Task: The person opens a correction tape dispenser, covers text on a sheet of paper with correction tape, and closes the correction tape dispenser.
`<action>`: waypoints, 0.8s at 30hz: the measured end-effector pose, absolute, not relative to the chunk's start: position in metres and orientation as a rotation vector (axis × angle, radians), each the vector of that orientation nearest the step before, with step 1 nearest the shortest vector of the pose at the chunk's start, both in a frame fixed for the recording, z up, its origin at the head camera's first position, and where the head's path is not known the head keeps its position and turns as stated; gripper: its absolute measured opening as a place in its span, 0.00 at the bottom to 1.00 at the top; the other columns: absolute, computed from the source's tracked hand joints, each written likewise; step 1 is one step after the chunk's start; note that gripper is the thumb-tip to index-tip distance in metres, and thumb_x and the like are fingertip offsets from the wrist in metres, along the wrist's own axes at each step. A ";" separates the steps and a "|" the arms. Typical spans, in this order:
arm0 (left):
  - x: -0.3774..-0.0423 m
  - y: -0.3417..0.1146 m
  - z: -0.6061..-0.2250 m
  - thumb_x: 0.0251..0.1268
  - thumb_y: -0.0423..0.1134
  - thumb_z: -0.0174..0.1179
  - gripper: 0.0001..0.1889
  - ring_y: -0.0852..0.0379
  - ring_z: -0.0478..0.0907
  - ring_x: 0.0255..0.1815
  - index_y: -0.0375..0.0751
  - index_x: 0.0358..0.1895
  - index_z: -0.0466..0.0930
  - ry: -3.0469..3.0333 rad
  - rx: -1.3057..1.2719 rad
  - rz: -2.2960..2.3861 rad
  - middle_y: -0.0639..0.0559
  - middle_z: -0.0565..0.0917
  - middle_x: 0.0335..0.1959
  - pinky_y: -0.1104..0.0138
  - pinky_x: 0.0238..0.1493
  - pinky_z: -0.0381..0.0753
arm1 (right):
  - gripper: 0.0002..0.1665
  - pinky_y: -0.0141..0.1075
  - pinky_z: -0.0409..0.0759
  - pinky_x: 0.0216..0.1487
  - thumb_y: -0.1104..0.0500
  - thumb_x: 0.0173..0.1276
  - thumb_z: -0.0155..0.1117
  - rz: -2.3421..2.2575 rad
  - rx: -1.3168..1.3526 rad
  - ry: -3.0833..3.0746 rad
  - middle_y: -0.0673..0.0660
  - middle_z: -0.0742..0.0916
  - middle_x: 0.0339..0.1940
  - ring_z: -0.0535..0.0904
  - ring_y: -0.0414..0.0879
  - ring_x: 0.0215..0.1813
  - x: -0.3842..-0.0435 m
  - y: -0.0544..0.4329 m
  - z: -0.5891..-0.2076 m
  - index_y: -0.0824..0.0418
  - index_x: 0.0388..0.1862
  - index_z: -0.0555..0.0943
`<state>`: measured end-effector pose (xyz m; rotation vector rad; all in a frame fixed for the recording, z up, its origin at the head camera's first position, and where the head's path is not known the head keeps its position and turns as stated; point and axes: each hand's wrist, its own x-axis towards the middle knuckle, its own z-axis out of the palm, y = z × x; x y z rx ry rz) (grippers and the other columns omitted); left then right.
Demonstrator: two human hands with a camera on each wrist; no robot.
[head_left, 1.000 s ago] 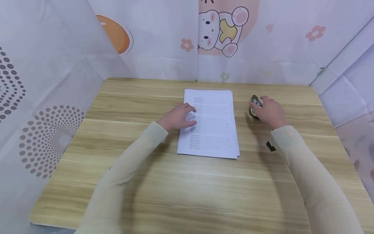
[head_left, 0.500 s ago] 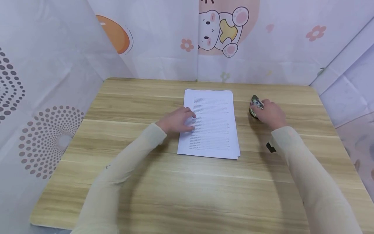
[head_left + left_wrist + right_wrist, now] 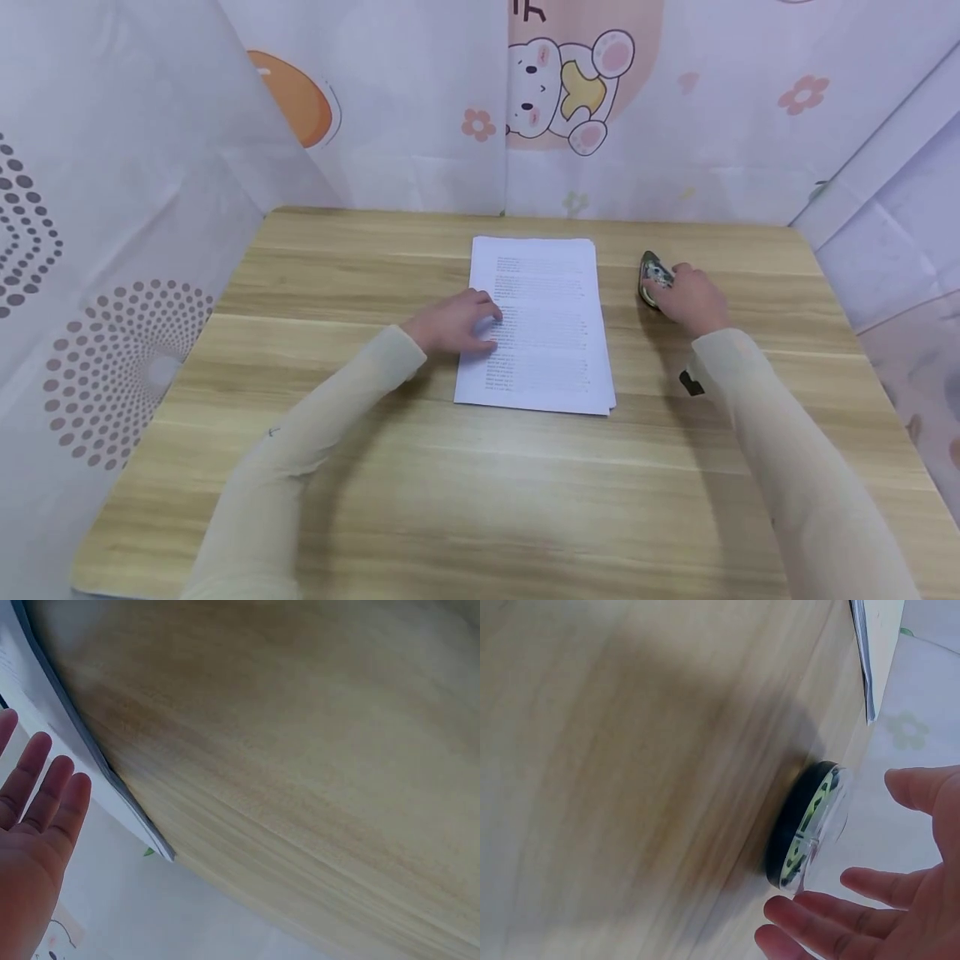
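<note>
A stack of printed paper sheets (image 3: 543, 342) lies on the wooden table in front of me. Over its left edge my left hand (image 3: 457, 323) is spread loosely, thumb apart from the fingers, holding nothing. In the left wrist view its fingers (image 3: 56, 795) extend beside the stack's edge. To the right of the paper lies an oval object (image 3: 651, 273) with a dark base, a green marked ring and a clear dome. My right hand (image 3: 693, 300) hovers at its right side. The right wrist view shows relaxed fingers (image 3: 817, 926) near the oval object (image 3: 799, 825); contact cannot be told.
The wood-grain table (image 3: 450, 492) stretches widely around the paper. Printed curtains (image 3: 405, 108) hang behind it and at both sides. A small black piece (image 3: 691, 383) shows beside the right cuff.
Both hands have drawn slightly toward me, the left one down along the paper's left side. The paper and oval object stay in place. The head view has tilted up a little.
</note>
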<state>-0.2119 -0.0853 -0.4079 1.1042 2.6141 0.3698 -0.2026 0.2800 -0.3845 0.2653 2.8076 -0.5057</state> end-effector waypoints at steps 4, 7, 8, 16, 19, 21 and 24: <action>-0.211 -0.086 -0.411 0.55 0.51 0.61 0.22 0.54 0.68 0.53 0.47 0.52 0.77 2.598 1.109 0.376 0.51 0.75 0.51 0.64 0.59 0.68 | 0.51 0.49 0.72 0.37 0.33 0.67 0.40 -0.499 0.286 2.810 0.77 0.71 0.52 0.70 0.62 0.45 -0.203 0.279 -0.385 0.77 0.68 0.53; -0.212 -0.086 -0.412 0.56 0.51 0.61 0.22 0.53 0.68 0.53 0.47 0.53 0.77 2.590 1.113 0.366 0.51 0.74 0.51 0.63 0.59 0.68 | 0.49 0.48 0.72 0.36 0.35 0.67 0.42 -0.508 0.301 2.815 0.76 0.72 0.50 0.70 0.62 0.44 -0.204 0.279 -0.386 0.78 0.66 0.55; -0.212 -0.086 -0.412 0.56 0.51 0.61 0.22 0.53 0.68 0.53 0.47 0.53 0.77 2.590 1.118 0.361 0.51 0.74 0.51 0.63 0.59 0.68 | 0.49 0.48 0.72 0.36 0.36 0.67 0.42 -0.512 0.304 2.818 0.76 0.72 0.49 0.71 0.61 0.43 -0.204 0.279 -0.386 0.78 0.65 0.57; -0.212 -0.085 -0.409 0.57 0.51 0.61 0.22 0.52 0.67 0.54 0.46 0.53 0.78 2.588 1.133 0.306 0.50 0.74 0.53 0.63 0.60 0.67 | 0.41 0.42 0.70 0.27 0.38 0.68 0.44 -0.536 0.305 2.834 0.71 0.77 0.38 0.72 0.57 0.35 -0.205 0.281 -0.391 0.79 0.51 0.69; -0.212 -0.085 -0.409 0.57 0.51 0.60 0.22 0.52 0.67 0.55 0.46 0.53 0.78 2.583 1.124 0.304 0.50 0.74 0.53 0.63 0.60 0.67 | 0.38 0.40 0.69 0.25 0.38 0.68 0.45 -0.535 0.295 2.829 0.68 0.78 0.34 0.72 0.55 0.32 -0.206 0.284 -0.394 0.75 0.41 0.73; -0.212 -0.085 -0.409 0.57 0.52 0.60 0.22 0.53 0.67 0.55 0.46 0.53 0.78 2.583 1.123 0.302 0.50 0.74 0.53 0.63 0.60 0.67 | 0.36 0.39 0.69 0.25 0.37 0.67 0.45 -0.540 0.296 2.817 0.66 0.78 0.31 0.71 0.54 0.30 -0.206 0.286 -0.396 0.72 0.34 0.74; -0.212 -0.085 -0.410 0.57 0.52 0.60 0.22 0.53 0.67 0.55 0.46 0.52 0.78 2.582 1.125 0.313 0.50 0.73 0.53 0.63 0.60 0.67 | 0.34 0.38 0.68 0.25 0.36 0.67 0.45 -0.548 0.295 2.803 0.63 0.77 0.27 0.71 0.52 0.29 -0.207 0.288 -0.398 0.68 0.26 0.72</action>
